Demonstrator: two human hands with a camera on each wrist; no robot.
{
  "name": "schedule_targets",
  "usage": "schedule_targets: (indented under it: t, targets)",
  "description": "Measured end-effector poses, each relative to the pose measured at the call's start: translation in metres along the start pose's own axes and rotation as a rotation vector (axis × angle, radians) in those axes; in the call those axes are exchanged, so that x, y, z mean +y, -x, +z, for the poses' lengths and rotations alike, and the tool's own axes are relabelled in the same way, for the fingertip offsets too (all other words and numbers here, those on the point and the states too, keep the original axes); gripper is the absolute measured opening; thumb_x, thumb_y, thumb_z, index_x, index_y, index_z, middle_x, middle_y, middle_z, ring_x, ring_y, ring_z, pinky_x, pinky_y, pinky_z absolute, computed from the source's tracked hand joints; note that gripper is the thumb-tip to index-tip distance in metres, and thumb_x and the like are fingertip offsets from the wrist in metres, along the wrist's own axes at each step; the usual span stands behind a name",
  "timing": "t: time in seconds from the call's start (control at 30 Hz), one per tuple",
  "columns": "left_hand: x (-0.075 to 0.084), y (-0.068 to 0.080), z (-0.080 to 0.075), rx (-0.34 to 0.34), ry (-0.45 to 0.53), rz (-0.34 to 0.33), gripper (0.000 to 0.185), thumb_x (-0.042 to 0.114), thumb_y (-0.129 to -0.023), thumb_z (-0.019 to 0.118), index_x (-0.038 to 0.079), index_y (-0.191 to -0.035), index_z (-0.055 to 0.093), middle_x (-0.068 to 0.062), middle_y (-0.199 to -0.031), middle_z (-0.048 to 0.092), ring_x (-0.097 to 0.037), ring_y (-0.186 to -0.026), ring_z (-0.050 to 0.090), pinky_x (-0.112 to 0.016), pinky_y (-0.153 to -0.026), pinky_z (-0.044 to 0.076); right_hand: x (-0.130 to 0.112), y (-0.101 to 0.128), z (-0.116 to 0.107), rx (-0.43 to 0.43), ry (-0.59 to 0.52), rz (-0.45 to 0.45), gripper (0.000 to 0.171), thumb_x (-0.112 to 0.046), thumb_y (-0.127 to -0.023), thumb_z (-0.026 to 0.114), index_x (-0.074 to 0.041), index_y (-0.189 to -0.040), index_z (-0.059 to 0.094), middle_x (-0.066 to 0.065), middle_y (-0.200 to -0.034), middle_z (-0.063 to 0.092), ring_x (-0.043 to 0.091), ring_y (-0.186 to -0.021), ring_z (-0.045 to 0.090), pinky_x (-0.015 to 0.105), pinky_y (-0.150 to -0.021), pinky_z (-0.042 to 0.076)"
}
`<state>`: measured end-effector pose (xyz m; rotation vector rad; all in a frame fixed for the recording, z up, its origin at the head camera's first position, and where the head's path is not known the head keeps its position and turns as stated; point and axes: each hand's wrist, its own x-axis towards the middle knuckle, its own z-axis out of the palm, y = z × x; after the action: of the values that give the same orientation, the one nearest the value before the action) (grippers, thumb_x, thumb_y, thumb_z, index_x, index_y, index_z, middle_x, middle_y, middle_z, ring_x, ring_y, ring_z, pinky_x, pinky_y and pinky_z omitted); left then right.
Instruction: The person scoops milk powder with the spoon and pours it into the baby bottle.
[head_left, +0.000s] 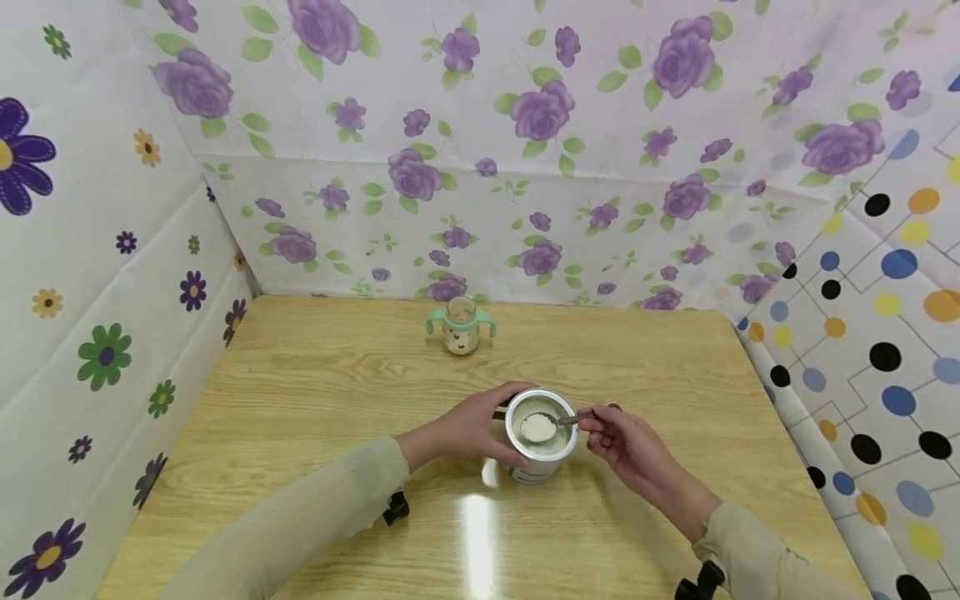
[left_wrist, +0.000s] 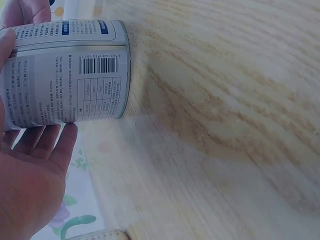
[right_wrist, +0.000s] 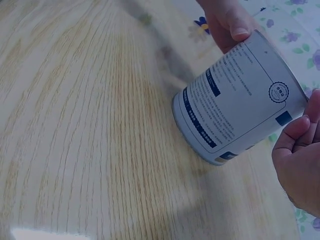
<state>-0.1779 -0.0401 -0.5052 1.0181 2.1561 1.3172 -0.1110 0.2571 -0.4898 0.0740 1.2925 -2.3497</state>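
The tin (head_left: 542, 433) hides most of the left hand's (head_left: 468, 429) fingers behind its far side in the head view. In the left wrist view the tin's (left_wrist: 70, 72) open top is cut off by the left edge, and its small print is too fine to read. The spoon's (head_left: 551, 425) handle disappears inside the right hand (head_left: 626, 442). The right wrist view shows only part of that hand (right_wrist: 297, 160), cut off at the right edge. The print on the small bottle (head_left: 461, 327) is too small to make out.

Light wooden table (head_left: 300, 400), powder tin (head_left: 542, 450) standing, handled baby bottle (head_left: 461, 326) behind
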Motion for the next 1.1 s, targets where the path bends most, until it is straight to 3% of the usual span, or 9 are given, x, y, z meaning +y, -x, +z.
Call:
schedule_targets:
  t: [0.17, 0.33, 0.53, 0.73, 0.87, 1.1]
  targets:
    - [0.004, 0.0, -0.004, -0.032, -0.021, -0.003, 0.11, 0.031, -0.076, 0.101, 0.022, -0.166, 0.037, 0.006, -0.155, 0.054, -0.012, -0.141, 0.053, -0.03, -0.115, 0.047, 0.0, 0.0, 0.0, 0.001, -0.017, 0.012, 0.043, -0.014, -0.118, 0.039, -0.005, -0.107, 0.08, 0.0, -0.092, 0.081, 0.004, -0.079, 0.07, 0.019, -0.078, 0.058]
    - [0.011, 0.002, -0.021, -0.076, -0.069, -0.004, 0.117, 0.034, -0.077, 0.1, 0.019, -0.17, 0.03, 0.001, -0.164, 0.048, -0.017, -0.147, 0.049, -0.036, -0.119, 0.044, 0.001, 0.0, 0.0, 0.02, -0.02, 0.025, 0.042, -0.015, -0.118, 0.039, -0.006, -0.107, 0.079, 0.0, -0.091, 0.08, 0.004, -0.079, 0.07, 0.019, -0.077, 0.058]
    - [0.021, 0.005, -0.06, -0.031, -0.142, 0.024, 0.113, 0.037, -0.079, 0.097, 0.018, -0.169, 0.031, -0.001, -0.167, 0.044, -0.021, -0.151, 0.045, -0.042, -0.121, 0.042, 0.002, 0.0, 0.0, 0.004, -0.023, 0.022, 0.044, -0.014, -0.118, 0.038, -0.006, -0.107, 0.079, 0.0, -0.091, 0.08, 0.004, -0.078, 0.07, 0.019, -0.077, 0.058]
    - [0.028, 0.004, -0.109, 0.079, -0.234, 0.019, 0.104, 0.041, -0.082, 0.095, 0.016, -0.166, 0.039, -0.003, -0.168, 0.043, -0.032, -0.151, 0.044, -0.053, -0.123, 0.039, 0.002, 0.001, 0.001, -0.006, -0.031, 0.028, 0.042, -0.015, -0.118, 0.04, -0.005, -0.108, 0.079, 0.0, -0.091, 0.08, 0.004, -0.079, 0.07, 0.019, -0.078, 0.058]
    - [0.015, 0.0, -0.135, 0.168, -0.275, -0.041, 0.101, 0.044, -0.083, 0.094, 0.019, -0.166, 0.041, -0.005, -0.169, 0.041, -0.042, -0.15, 0.043, -0.06, -0.121, 0.038, 0.003, 0.001, 0.0, -0.023, -0.034, 0.018, 0.042, -0.014, -0.118, 0.039, -0.005, -0.108, 0.079, 0.0, -0.091, 0.08, 0.005, -0.079, 0.069, 0.019, -0.078, 0.058]
    - [-0.028, -0.011, -0.156, 0.271, -0.189, -0.109, 0.095, 0.035, -0.088, 0.091, 0.018, -0.166, 0.04, -0.01, -0.167, 0.043, -0.032, -0.152, 0.042, -0.054, -0.128, 0.029, 0.005, 0.001, -0.001, -0.014, -0.021, 0.0, 0.042, -0.013, -0.118, 0.039, -0.006, -0.107, 0.079, -0.001, -0.09, 0.079, 0.004, -0.078, 0.069, 0.019, -0.077, 0.057]
